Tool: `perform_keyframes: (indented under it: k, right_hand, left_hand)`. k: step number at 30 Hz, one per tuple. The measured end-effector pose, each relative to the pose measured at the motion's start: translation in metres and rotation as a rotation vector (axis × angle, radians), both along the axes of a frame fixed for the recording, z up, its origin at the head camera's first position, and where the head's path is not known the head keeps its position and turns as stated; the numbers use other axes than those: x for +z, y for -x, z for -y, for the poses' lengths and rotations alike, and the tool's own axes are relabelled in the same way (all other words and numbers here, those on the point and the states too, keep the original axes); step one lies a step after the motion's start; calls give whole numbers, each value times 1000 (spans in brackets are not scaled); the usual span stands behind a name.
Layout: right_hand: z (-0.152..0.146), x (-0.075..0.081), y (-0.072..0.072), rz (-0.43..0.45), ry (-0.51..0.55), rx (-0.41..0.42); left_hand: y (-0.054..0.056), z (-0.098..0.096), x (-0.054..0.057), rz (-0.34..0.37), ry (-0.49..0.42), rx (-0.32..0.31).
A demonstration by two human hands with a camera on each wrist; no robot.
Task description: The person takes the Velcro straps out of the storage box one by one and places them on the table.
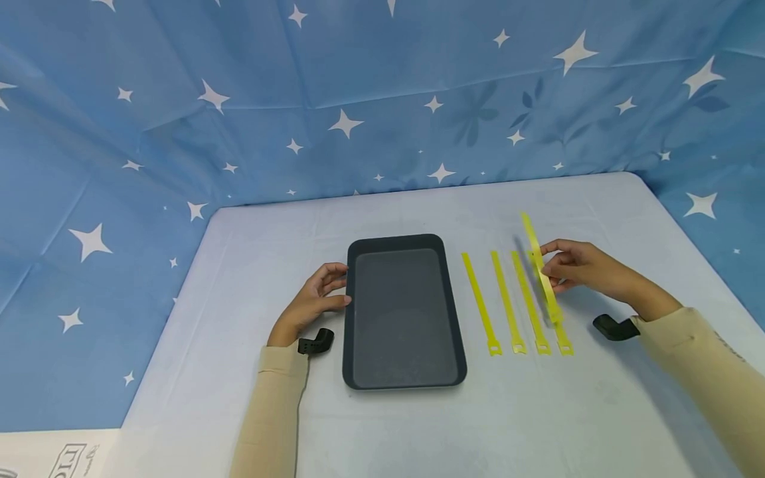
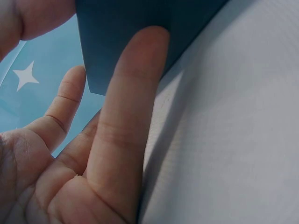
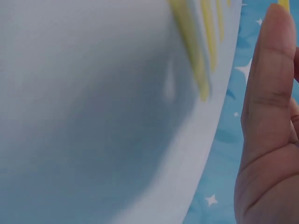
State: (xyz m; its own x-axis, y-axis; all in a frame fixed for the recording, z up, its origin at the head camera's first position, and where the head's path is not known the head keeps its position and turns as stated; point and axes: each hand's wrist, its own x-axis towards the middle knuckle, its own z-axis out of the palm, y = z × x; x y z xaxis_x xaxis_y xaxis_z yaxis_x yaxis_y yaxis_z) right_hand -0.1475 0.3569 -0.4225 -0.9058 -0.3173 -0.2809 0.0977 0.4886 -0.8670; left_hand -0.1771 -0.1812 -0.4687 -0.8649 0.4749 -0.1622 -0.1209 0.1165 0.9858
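Note:
My right hand [image 1: 574, 265] pinches a yellow hook-and-loop cable tie [image 1: 540, 269] between thumb and fingers, raised above the table. Beneath and left of it, several more yellow cable ties [image 1: 504, 302] lie side by side, slotted ends toward me. The held one partly covers the rightmost of these. In the right wrist view the thumb [image 3: 275, 70] shows large, with only a bit of yellow at its tip. A dark grey rectangular tray [image 1: 403, 318] lies left of the ties. My left hand [image 1: 313, 295] touches its left side, fingers [image 2: 128, 102] fairly straight against the outer wall.
A white cloth covers the table [image 1: 508, 418]. Blue fabric with white stars [image 1: 358, 99] hangs behind and at both sides. Each wrist wears a black camera band [image 1: 317, 342]. Pale printed material [image 1: 60, 455] shows at the lower left corner.

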Motion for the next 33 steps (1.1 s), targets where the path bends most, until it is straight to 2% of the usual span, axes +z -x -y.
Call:
perform_keyframes:
  k: [14,22,33]
  right_hand:
    - [-24,-5,-9,145,-46,-23]
    - [-31,-9,-13,225,-29,-18]
    - [-30,-13,-20,233,-38,-6]
  left_hand:
    - [0,-1,-1,8,-2,2]
    - [0,0,-2,2,-6,0]
    - [0,0,0,-4,-28,-7]
